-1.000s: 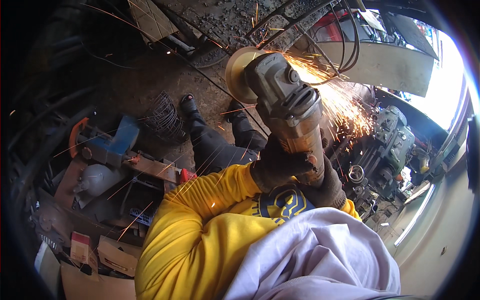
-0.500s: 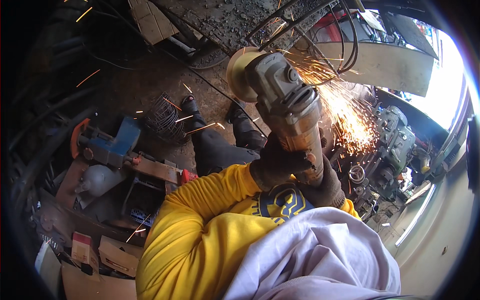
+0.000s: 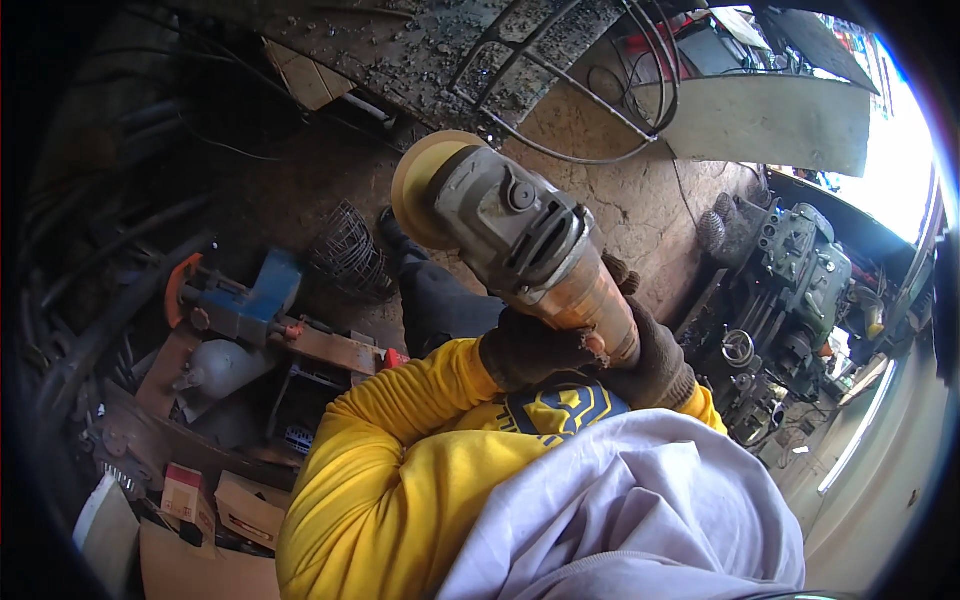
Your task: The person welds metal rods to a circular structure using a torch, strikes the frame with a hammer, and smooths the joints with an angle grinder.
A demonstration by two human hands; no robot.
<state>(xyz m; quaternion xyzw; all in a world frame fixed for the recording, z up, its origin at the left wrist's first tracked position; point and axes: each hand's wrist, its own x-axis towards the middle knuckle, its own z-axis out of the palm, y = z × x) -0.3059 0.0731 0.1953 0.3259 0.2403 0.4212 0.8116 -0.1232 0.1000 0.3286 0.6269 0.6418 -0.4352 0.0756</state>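
With both hands I hold a large angle grinder (image 3: 530, 240), its grey head pointing to the far left. The pale yellow disc (image 3: 420, 190) on the head stands off the bent metal rod frame (image 3: 540, 60), and no sparks show. My left hand (image 3: 535, 350), in a dark glove, is closed round the left side of the grinder's rusty brown body. On the other side my gloved right hand (image 3: 655, 355) wraps the rear of the body. The rod frame sticks out over the edge of a debris-strewn table (image 3: 380, 60).
A wire basket (image 3: 350, 255) stands on the floor left of my legs. Further left are a blue machine (image 3: 265, 290) with an orange guard and a grey rounded bottle (image 3: 220, 370). Cardboard boxes (image 3: 210, 565) lie lower left. A green metalworking machine (image 3: 810, 265) stands at the right.
The spray of sparks has stopped. My hands have brought the grinder left and closer to me, with its disc now apart from the rod frame.
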